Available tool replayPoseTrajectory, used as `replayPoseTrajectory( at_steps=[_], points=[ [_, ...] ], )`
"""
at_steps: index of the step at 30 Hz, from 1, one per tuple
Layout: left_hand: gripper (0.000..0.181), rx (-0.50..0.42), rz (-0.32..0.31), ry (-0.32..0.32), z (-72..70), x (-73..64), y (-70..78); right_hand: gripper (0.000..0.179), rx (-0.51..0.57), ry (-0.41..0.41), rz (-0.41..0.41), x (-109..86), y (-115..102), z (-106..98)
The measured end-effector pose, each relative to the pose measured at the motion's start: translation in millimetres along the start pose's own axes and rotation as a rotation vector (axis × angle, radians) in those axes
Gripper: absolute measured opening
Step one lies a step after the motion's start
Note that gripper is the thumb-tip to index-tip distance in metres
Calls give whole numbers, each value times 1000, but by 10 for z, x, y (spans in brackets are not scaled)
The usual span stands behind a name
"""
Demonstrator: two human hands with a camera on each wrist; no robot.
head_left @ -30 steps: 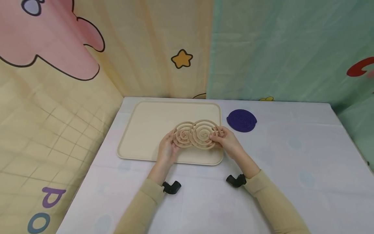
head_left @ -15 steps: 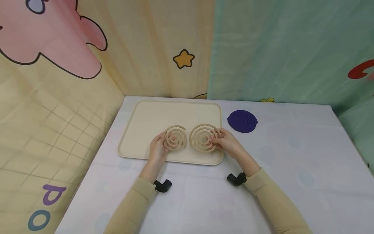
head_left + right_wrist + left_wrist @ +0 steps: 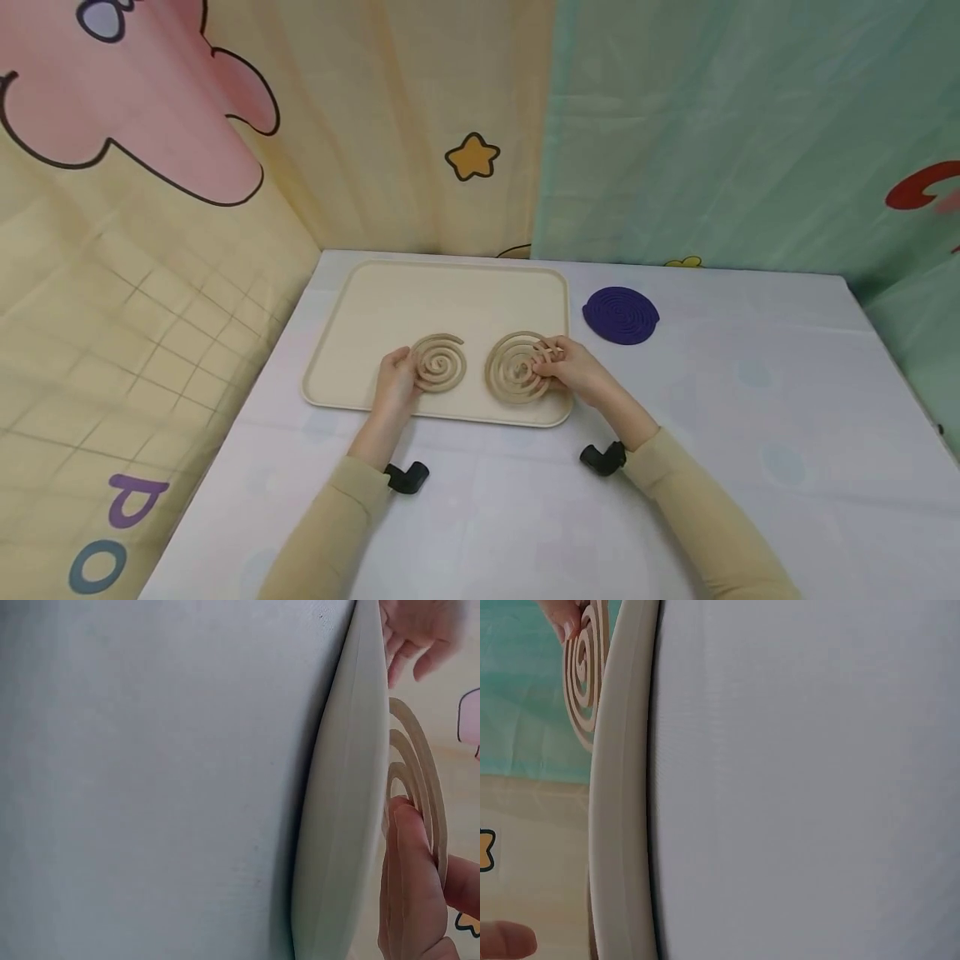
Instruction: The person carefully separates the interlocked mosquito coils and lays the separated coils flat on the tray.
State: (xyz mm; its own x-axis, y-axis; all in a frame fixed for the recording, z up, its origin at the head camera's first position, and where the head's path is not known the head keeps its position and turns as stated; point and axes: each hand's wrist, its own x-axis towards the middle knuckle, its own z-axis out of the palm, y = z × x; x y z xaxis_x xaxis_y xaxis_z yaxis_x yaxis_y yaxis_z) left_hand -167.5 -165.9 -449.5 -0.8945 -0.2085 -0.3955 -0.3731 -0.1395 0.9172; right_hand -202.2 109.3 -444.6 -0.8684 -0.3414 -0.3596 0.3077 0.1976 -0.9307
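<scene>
In the head view a tan mosquito coil point(image 3: 438, 363) lies flat on the cream tray point(image 3: 450, 283). My left hand point(image 3: 395, 385) is right at its left edge, and the right wrist view shows that hand's fingers point(image 3: 426, 660) loosely extended with no coil in them. My right hand point(image 3: 581, 372) pinches a second, tilted tan mosquito coil point(image 3: 510, 387) between thumb and fingers at its right side, over the tray's right front part. The right wrist view shows this coil point(image 3: 420, 765) raised behind the tray's rim, fingers across its rings.
A purple spiral coil point(image 3: 621, 316) lies on the white-covered table point(image 3: 712, 417), right of the tray. The tray's raised rim point(image 3: 622, 795) runs along its front. Printed curtains point(image 3: 675, 125) stand behind and to the left. A black wrist mount point(image 3: 602, 458) hangs beside each wrist.
The two coils, overlapping at first, have been separated. My left hand moved left, lowered its coil flat onto the tray and let go. My right hand came slightly down with its coil.
</scene>
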Motion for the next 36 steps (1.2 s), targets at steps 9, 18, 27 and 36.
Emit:
replayPoseTrajectory(
  at_steps=[9, 18, 27, 36],
  points=[
    [56, 440, 144, 59, 51, -37, 35, 49, -141, 23, 7, 38, -7, 19],
    [57, 879, 304, -106, 123, -10, -9, 70, -461, 76, -6, 61, -26, -14],
    [63, 1032, 268, -79, 162, -22, -3, 77, -778, 139, -51, -27, -53, 51],
    [66, 1020, 259, -27, 161, -6, 3, 97, -906, 63, -112, -65, -34, 97]
  ],
)
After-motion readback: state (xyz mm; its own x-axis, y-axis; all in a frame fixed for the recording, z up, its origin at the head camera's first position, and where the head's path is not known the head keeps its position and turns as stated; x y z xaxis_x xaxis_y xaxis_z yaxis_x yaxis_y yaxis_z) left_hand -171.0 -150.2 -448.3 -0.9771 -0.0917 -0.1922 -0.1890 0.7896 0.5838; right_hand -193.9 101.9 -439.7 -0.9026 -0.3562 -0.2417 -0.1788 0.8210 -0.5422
